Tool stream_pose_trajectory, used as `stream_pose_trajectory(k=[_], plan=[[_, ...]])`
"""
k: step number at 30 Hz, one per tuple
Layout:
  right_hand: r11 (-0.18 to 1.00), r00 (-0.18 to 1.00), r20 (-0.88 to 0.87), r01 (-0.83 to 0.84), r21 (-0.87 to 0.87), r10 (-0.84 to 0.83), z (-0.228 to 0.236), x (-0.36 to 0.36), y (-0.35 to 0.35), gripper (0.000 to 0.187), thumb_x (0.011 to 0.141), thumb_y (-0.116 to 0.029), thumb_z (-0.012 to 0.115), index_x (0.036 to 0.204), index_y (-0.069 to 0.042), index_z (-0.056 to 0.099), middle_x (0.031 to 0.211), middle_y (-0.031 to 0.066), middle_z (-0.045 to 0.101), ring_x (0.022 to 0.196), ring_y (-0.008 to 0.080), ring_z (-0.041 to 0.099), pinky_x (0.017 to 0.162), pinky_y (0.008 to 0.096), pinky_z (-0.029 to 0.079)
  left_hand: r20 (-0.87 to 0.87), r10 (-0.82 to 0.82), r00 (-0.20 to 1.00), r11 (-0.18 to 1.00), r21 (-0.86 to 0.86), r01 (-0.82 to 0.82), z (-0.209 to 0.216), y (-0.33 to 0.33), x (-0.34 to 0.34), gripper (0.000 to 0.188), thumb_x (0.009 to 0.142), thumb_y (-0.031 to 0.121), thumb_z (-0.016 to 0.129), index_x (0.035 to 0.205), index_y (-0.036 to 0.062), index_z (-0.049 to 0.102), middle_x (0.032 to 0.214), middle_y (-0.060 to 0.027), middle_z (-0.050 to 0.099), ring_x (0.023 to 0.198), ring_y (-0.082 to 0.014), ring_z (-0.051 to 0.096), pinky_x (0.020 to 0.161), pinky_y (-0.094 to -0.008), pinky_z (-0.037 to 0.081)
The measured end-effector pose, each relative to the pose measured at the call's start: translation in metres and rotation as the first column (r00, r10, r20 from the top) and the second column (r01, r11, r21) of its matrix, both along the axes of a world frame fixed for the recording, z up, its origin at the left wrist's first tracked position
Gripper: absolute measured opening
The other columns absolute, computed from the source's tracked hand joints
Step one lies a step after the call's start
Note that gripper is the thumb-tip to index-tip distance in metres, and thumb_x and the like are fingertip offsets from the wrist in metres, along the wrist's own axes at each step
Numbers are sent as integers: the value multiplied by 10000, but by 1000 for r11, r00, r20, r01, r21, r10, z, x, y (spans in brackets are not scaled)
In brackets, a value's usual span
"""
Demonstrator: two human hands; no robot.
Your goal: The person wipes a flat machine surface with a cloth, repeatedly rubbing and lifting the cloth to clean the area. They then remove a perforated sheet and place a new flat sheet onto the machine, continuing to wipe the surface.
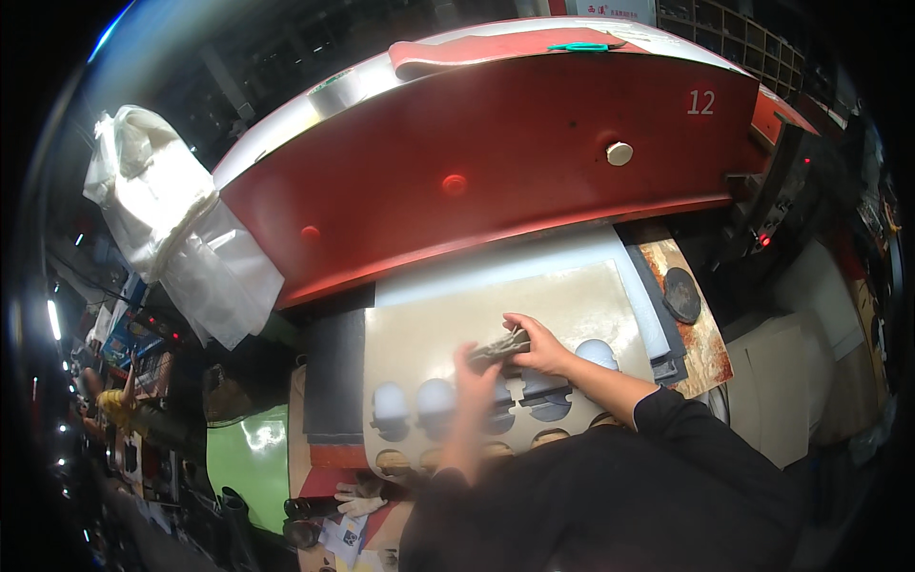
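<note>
Our grey stack [498,352] sits above the sheet [448,329], long from left to right. Our right hand [545,349] pinches its right end; our left hand's [474,379] fingers look too blurry to tell.

Looks like a factory workshop. Shows a big red machine beam [515,153] just beyond the fingers [522,326], with green-handled scissors [579,47] lying on top, farther off. Directly below the fingers, has a beige sheet [429,329] with rows of cut-out openings. Well right of them, shows a black post [785,167] with red lights; far left, another person [116,405] amid clutter.
</note>
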State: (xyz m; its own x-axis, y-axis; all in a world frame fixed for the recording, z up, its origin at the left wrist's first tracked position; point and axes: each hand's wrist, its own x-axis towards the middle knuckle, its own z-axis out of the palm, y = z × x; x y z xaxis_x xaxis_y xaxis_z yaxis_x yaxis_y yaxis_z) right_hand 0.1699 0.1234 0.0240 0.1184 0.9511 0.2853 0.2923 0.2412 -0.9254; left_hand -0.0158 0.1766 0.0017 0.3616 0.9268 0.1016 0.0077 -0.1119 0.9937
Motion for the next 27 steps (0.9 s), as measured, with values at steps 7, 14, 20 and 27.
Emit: stream_pose_trajectory(k=[7, 14, 20, 27], plan=[[986, 969, 180, 168, 15, -168, 6, 0, 2, 444, 706, -128, 770, 1107, -44, 600, 1220, 136, 544, 1105, 280, 554, 955, 359, 461, -103, 171, 980, 979, 126, -158, 4, 2, -1, 562, 810, 21, 723, 1287, 58, 428, 1101, -93, 597, 1013, -167, 586, 867, -294, 489], [986, 984, 143, 91, 137, -110, 21, -11, 1, 578, 674, -85, 701, 1238, -58, 579, 1150, 138, 586, 1125, 261, 546, 991, 352, 444, 6, 161, 987, 981, -107, -160, 10, 4, 3, 507, 933, 278, 639, 1321, -2, 471, 1264, -177, 537, 1175, -270, 531, 991, -378, 432], [988, 963, 246, 81, 129, -111, 19, -8, 4, 606, 700, -137, 730, 1280, -72, 570, 1230, 151, 555, 1164, 276, 529, 1003, 363, 436, 35, 234, 972, 964, -142, -227, 12, 8, 11, 324, 1002, 309, 490, 1145, 21, 524, 1025, -74, 571, 923, -164, 527, 813, -325, 447], [990, 992, 60, 112, -87, -107, 18, -10, 4, 627, 716, -195, 800, 1279, -81, 550, 1225, 156, 548, 1158, 273, 534, 977, 365, 450, 266, 406, 874, 904, -258, -341, 28, 4, 27, 226, 995, 278, 469, 1031, 66, 536, 998, -42, 535, 947, -133, 494, 855, -281, 416]])
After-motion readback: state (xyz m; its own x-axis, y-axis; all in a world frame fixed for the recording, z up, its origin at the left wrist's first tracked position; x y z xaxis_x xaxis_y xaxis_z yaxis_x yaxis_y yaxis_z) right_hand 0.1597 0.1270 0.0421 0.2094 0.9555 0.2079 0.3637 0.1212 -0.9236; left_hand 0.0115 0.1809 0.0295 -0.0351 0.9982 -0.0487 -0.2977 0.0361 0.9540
